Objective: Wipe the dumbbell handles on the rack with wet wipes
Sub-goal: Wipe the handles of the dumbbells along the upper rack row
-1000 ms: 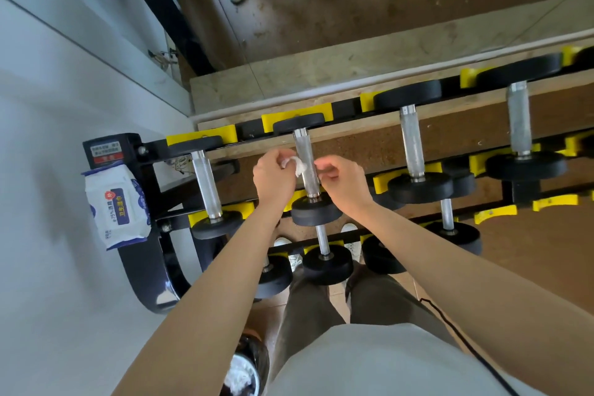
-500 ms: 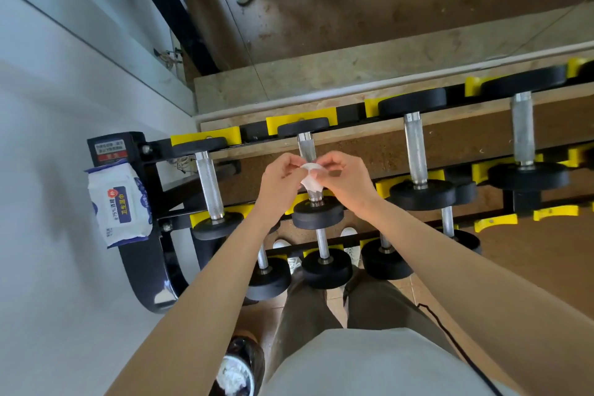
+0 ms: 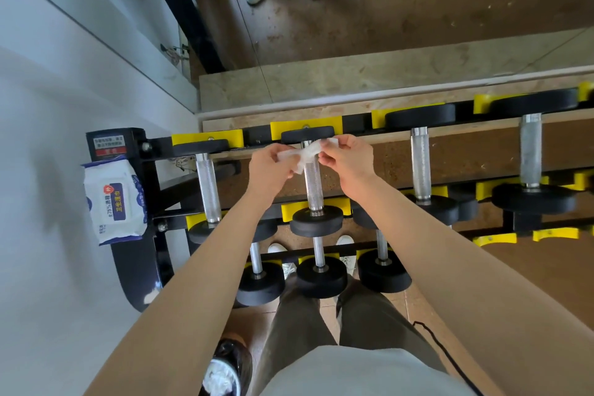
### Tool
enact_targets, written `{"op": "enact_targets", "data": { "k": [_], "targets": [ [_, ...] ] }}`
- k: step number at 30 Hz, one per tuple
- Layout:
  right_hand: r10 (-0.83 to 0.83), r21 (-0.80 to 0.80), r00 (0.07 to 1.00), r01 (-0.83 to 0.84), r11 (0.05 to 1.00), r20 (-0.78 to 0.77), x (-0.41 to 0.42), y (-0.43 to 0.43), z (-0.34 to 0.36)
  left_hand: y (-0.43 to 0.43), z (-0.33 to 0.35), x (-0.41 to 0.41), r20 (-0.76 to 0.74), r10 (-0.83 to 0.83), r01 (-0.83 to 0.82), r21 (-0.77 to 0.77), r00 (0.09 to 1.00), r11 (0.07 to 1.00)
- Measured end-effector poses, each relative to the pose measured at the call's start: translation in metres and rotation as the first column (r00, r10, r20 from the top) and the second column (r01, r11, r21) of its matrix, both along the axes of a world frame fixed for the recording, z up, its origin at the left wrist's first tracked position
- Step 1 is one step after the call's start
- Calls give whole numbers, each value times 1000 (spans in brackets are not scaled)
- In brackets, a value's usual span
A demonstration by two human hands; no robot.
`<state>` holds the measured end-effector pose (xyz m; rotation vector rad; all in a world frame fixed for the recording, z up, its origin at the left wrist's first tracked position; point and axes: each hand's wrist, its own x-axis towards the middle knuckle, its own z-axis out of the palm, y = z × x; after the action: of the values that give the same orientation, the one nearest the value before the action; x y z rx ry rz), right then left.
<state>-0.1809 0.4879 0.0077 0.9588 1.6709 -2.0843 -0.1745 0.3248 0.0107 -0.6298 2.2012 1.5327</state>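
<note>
Centre frame: wet wipe [image 3: 305, 153] stretched crosswise over upper end of dumbbell handle [image 3: 313, 188], pinched at either end by left hand [image 3: 268, 167] and right hand [image 3: 347, 159]; handle lengthwise top-to-bottom in frame, on rack [image 3: 160, 141].

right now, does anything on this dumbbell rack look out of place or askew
Only the blue-and-white wet wipe pack: it sits at the left end of the black metal rack, jutting out past the frame. The chrome-handled black dumbbells lie straight in their yellow cradles.

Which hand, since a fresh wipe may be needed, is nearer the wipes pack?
Left. The left hand is right of the pack, this side of the handle; the right hand lies beyond it.
</note>
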Motion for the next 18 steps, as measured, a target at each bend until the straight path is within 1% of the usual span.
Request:
{"op": "enact_targets", "data": {
  "k": [2, 3, 5, 8, 11, 13, 14, 17, 18],
  "targets": [
    [-24, -49, 999, 26, 998, 33, 1, -4, -5, -2, -7, -1, -18, 176, -176, 16, 984, 984],
    [-23, -51, 999, 25, 998, 40, 2, -6, -7, -1, -9, -1, -26, 238, -238, 18, 971, 971],
    [-4, 19, 999, 3, 1000, 35, 3, -8, -7, 2, -17, 0, -25, 311, -310, 15, 950, 950],
    [-24, 194, 999, 16, 981, 38, 1, -5, -8, 13, -22, 6, -1, 293, -293, 39, 956, 955],
    [-79, 277, 993, 53, 959, 82, 1, 4, -14, 23, -19, 7, -55, 236, -230, 101, 970, 968],
    [-42, 274, 994, 11, 962, 105, 3, 6, -17, 23, -19, 3, -57, 234, -228, 88, 971, 970],
    [-6, 263, 995, -21, 964, 103, 4, 4, -16, 22, -21, 2, -36, 265, -262, 73, 964, 962],
    [131, 216, 990, -137, 967, 41, 5, -7, -10, 17, -31, -1, 78, 440, -443, 34, 895, 896],
    [171, 216, 985, -170, 962, 17, 4, -8, -8, 16, -32, -2, 118, 472, -479, 31, 873, 877]
  ]
}}
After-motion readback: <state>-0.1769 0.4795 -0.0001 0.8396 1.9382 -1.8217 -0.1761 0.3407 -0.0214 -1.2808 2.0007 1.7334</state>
